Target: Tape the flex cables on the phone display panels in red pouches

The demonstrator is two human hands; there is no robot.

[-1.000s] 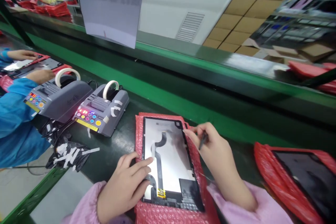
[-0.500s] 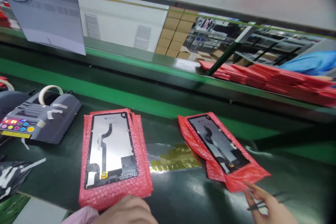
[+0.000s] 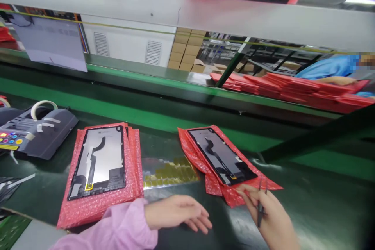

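Observation:
My left hand, in a pink sleeve, hovers over the bench with its fingers stretched out and nothing in them. My right hand has dark tweezers tucked in its fingers, tips pointing up. Its thumb and forefinger reach the near edge of a red bubble-wrap bag; whether they pinch it is hard to make out. On that bag lies a display panel, its back up, with a black flex cable. A second display panel rests on a stack of red bubble-wrap bags to the left.
A grey tape dispenser with a tape roll stands at the left. Strips of amber film lie between the two panels. Red bags are piled on the back shelf, near a person in blue. A green post slants at the right.
My left hand has moved right, away from the left stack, and its fingers now show spread. My right hand stays by the bag's near edge, with the tweezers turned more upright. The view has shifted.

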